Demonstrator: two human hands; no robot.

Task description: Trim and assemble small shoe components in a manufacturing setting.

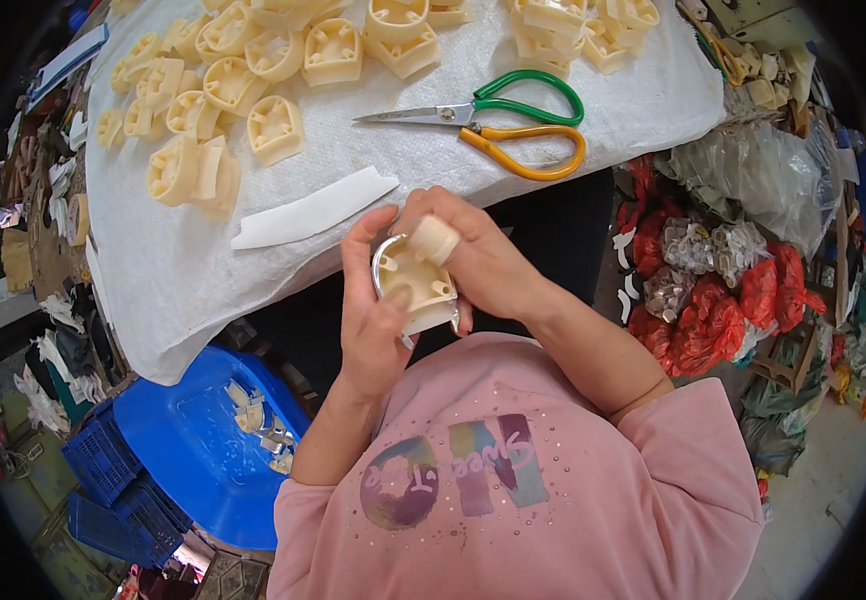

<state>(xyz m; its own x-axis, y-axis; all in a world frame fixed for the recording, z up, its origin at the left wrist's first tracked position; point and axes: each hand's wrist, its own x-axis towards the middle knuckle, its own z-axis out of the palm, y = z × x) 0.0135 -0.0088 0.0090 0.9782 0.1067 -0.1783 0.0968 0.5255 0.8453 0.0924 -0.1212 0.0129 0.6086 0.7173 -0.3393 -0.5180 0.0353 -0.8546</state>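
Between both hands, in front of my chest, is a cream plastic part with a curved shiny silver strip along its rim and small posts inside. My left hand is closed round its left side, the thumb smeared by motion. My right hand grips the part from the upper right. Over its inner face, at the right thumb, is a pale rounded piece; I cannot tell whether it is a thumb covering. A white curved strip lies on the cloth just beyond my hands. Scissors with one green and one orange handle rest open farther back.
Similar cream parts are heaped on the white cloth covering the table. A blue tub with scraps stands at lower left, next to blue crates. Red plastic bags and clear plastic sheeting are at the right.
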